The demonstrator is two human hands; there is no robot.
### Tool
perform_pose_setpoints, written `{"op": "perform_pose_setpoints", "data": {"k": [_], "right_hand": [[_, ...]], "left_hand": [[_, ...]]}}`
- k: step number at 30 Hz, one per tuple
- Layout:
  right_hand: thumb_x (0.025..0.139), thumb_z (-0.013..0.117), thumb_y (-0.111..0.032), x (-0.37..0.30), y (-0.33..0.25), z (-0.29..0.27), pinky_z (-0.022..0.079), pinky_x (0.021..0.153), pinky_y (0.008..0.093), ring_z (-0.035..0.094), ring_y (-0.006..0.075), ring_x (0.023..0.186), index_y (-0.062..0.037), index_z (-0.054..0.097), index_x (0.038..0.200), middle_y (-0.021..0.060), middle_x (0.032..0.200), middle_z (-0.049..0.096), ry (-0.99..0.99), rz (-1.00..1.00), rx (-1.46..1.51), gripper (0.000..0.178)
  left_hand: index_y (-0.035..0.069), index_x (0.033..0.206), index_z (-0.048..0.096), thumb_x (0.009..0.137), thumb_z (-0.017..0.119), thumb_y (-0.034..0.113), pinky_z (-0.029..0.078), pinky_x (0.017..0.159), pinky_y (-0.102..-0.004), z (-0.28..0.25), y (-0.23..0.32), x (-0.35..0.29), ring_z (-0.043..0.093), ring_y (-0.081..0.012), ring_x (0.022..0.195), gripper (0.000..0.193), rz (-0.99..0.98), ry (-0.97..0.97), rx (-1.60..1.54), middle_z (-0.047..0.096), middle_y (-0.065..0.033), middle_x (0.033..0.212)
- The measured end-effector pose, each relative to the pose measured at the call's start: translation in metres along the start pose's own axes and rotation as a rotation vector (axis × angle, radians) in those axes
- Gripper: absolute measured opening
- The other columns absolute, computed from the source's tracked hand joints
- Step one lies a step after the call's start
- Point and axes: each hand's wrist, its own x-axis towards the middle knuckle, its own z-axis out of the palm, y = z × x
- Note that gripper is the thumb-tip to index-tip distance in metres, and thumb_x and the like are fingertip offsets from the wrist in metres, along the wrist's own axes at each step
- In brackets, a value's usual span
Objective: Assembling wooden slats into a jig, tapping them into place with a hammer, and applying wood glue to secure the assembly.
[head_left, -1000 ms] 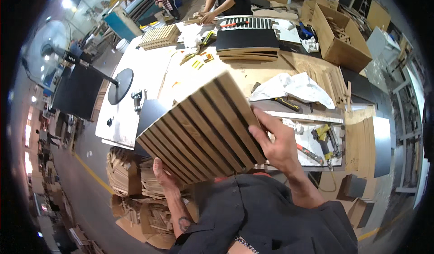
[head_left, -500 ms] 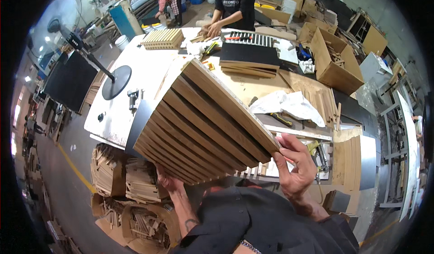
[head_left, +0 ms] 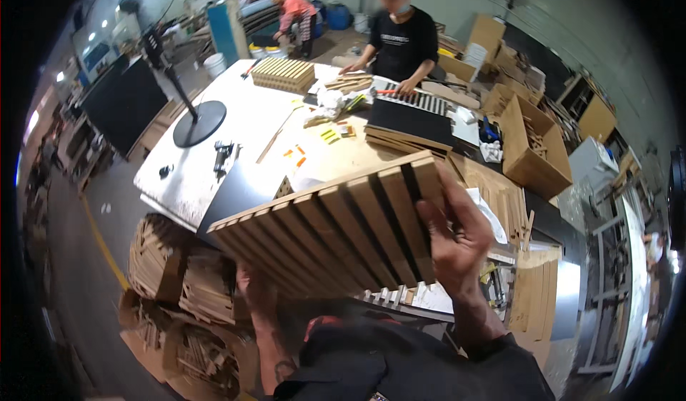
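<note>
Between my two hands I hold a slatted wood panel (head_left: 336, 233), brown strips with dark grooves between them, tilted above the table's near edge. My right hand (head_left: 459, 238) grips its right end, thumb on the slatted face and the other fingers around the edge. At the lower left, my left hand (head_left: 256, 287) is at the panel's underside; its fingers are mostly hidden behind the wood. A dark flat board (head_left: 239, 195) lies on the white table (head_left: 171, 187) just beyond the panel's left end.
Across the table a person (head_left: 404, 44) in black handles slats beside a stacked dark panel (head_left: 409, 122). A fan base (head_left: 200, 124) and a black power tool (head_left: 223, 155) stand left. Right is a cardboard box (head_left: 536, 151); cartons of wood strips (head_left: 211, 362) sit lower left.
The panel has swung from a steep diagonal to a flatter tilt, its far edge dropping and uncovering orange and yellow pieces on the table. My right hand now wraps further around its end.
</note>
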Motion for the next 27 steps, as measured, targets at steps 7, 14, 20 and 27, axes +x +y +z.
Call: {"op": "perform_pose_setpoints", "data": {"k": [7,14,20,27], "right_hand": [[0.076,0.070,0.009,0.014,0.018,0.024,0.055,0.077,0.0337,0.069,0.0287,0.093,-0.0043,0.063,0.123,0.0165,0.108,0.067,-0.336,-0.354,-0.280,0.049],[0.073,0.068,0.000,-0.029,0.086,0.037,0.056,0.072,0.0381,0.068,0.0309,0.087,-0.0078,0.062,0.124,0.0159,0.105,0.066,-0.599,-0.511,-0.532,0.052],[0.075,0.065,-0.004,-0.041,0.099,0.032,0.054,0.076,0.0369,0.066,0.0278,0.089,-0.0060,0.064,0.116,0.0142,0.112,0.064,-0.614,-0.487,-0.484,0.041],[0.086,0.068,-0.019,-0.155,0.239,-0.120,0.050,0.089,0.0431,0.063,0.0327,0.102,-0.0046,0.064,0.116,0.0164,0.107,0.065,-0.020,0.398,-0.763,0.034]], "left_hand": [[-0.003,0.122,0.053,0.093,0.062,0.013,0.050,0.093,-0.0368,-0.044,-0.122,-0.059,0.061,-0.0234,0.106,0.035,-0.634,-0.217,0.245,0.061,-0.0108,0.114],[0.000,0.110,0.064,0.093,0.064,0.020,0.053,0.074,-0.0407,0.064,-0.066,-0.045,0.067,-0.0365,0.084,0.026,-0.198,-0.266,1.062,0.066,-0.0183,0.100],[0.006,0.128,0.061,0.080,0.066,-0.004,0.050,0.095,-0.0436,0.152,-0.032,0.012,0.058,-0.0374,0.115,0.049,0.470,-1.005,1.034,0.057,-0.0192,0.127],[0.011,0.118,0.070,0.085,0.069,0.000,0.061,0.084,-0.0335,0.138,-0.045,0.048,0.067,-0.0248,0.106,0.035,0.550,-0.841,1.180,0.063,-0.0137,0.125]]}}
